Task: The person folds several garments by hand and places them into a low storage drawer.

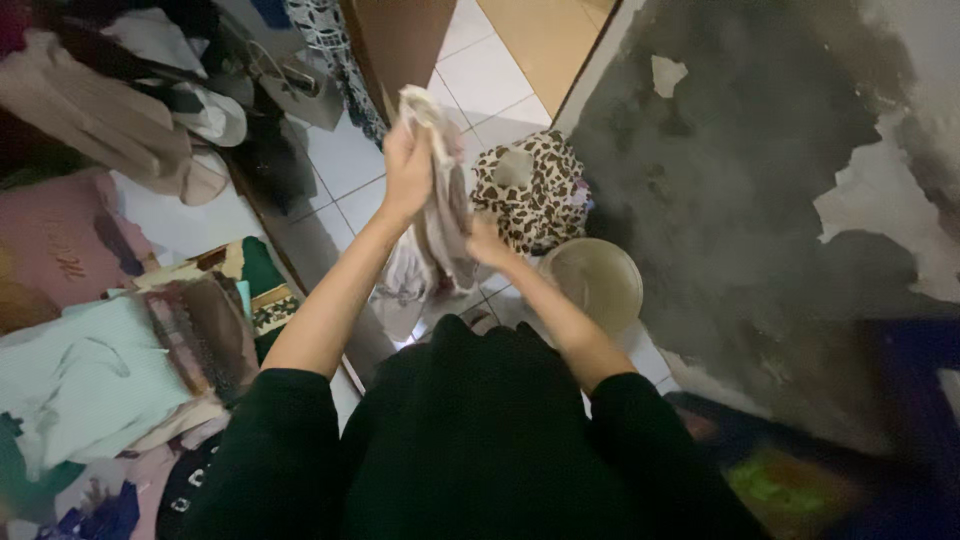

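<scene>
Standing over a white tiled floor (345, 165), a person is holding up a pale cloth (440, 215). The left hand (408, 165) is clamping its top, the right hand (487, 243) gripping lower, seemingly mid-fold; next needs even edges. Farther right, a leopard-print bag (535, 190) is bulging; nearer, a round beige bucket (595, 280) looks empty.

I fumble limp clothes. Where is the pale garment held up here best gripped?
Probably at its top edge, from the side, as the left hand does: the pale garment hangs limp. The right hand steadies it lower down.
</scene>
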